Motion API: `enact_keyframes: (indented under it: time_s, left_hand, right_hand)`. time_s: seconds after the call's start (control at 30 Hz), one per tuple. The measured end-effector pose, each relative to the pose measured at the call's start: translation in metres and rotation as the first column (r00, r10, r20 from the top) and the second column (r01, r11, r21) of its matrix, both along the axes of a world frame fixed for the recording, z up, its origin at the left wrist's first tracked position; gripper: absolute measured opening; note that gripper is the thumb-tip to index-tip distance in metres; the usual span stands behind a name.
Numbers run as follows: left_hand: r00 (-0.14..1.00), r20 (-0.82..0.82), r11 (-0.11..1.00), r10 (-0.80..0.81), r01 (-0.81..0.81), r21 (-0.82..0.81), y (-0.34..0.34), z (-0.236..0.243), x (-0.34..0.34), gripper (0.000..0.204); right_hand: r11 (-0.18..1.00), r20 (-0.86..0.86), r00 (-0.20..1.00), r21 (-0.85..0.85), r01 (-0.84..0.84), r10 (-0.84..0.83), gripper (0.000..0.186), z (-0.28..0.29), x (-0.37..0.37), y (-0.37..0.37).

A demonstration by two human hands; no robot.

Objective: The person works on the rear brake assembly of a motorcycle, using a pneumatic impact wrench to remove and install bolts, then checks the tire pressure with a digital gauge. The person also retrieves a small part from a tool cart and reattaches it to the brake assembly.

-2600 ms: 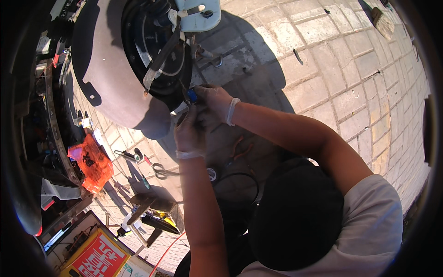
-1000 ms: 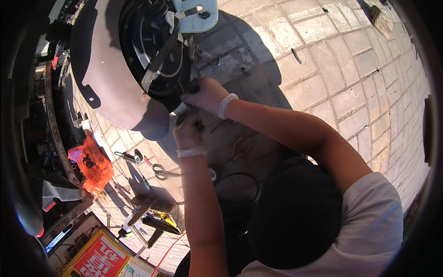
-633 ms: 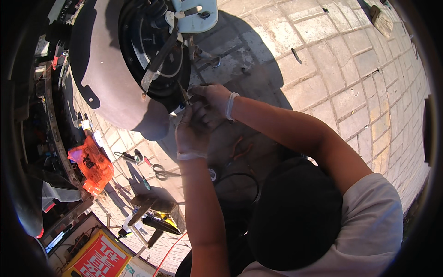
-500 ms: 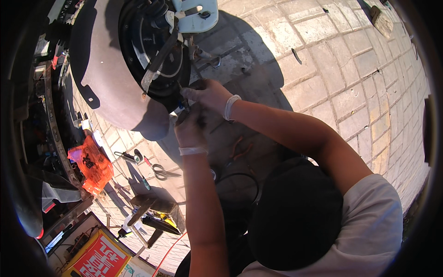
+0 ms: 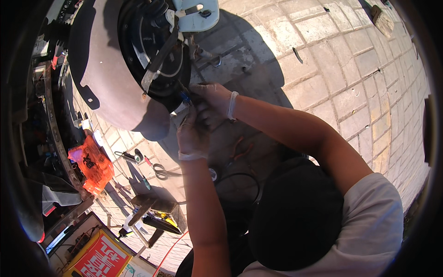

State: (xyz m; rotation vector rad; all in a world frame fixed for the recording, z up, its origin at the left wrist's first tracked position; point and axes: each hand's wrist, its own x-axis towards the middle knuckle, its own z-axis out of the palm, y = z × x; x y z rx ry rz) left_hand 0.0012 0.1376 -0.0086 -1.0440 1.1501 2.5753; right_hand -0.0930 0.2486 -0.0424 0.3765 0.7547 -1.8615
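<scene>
Both my hands are thinly gloved and meet beside the dark wheel area [image 5: 173, 69] of a vehicle with a large grey curved body panel [image 5: 106, 60]. Between my fingertips, a thin wire [image 5: 181, 86] comes down from the vehicle, with a small blue piece [image 5: 185, 98] on it. My left hand [image 5: 193, 134] is closed, its fingertips just under the blue piece and apparently on the wire. My right hand [image 5: 213, 98] is closed too, thumb and fingers pressed together beside the blue piece. What my right hand grips is hidden in shadow.
On the paving lie orange-handled pliers [image 5: 242, 150], scissors [image 5: 160, 171], a teal-handled tool [image 5: 146, 183] and a roll of tape [image 5: 212, 175]. An orange plastic bag [image 5: 93, 167] lies at left. Below it stands a wooden box [image 5: 173, 213] with tools. A stone [image 5: 383, 24] rests far right.
My right hand has drawn slightly right, its fingertips off the spot by the wire, so the blue piece shows more. My left hand has shifted slightly right and nearer.
</scene>
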Motion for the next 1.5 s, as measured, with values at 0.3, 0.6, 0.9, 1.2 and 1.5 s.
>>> enact_keyframes:
  time_s: [0.3,0.6,0.9,1.2,1.5]
  left_hand:
    - [0.997,0.062,0.818,0.034,0.008,-0.575,0.001,0.004,0.0,0.003]
    - [0.999,0.016,0.986,-0.042,0.039,0.164,0.007,0.022,-0.007,0.024]
    - [0.992,0.086,0.936,0.087,-0.052,-0.349,0.0,0.004,-0.005,0.006]
    - [0.991,0.131,1.0,-0.005,0.006,-0.008,0.006,0.022,-0.01,0.013]
    - [0.997,0.073,0.991,-0.034,0.043,-0.126,0.005,0.012,-0.01,0.021]
  right_hand:
    - [0.722,-0.73,0.4,0.661,0.207,0.554,0.054,0.04,-0.002,-0.001]
    - [0.899,0.138,0.969,-0.418,-0.128,0.202,0.03,-0.02,-0.003,-0.005]
    - [0.849,-0.761,0.648,0.355,0.391,0.02,0.046,0.015,0.0,-0.001]
    - [0.926,-0.545,0.818,0.375,0.041,0.184,0.033,0.023,-0.012,-0.008]
    - [0.998,-0.087,0.996,0.068,-0.002,0.008,0.029,0.001,-0.003,-0.003]
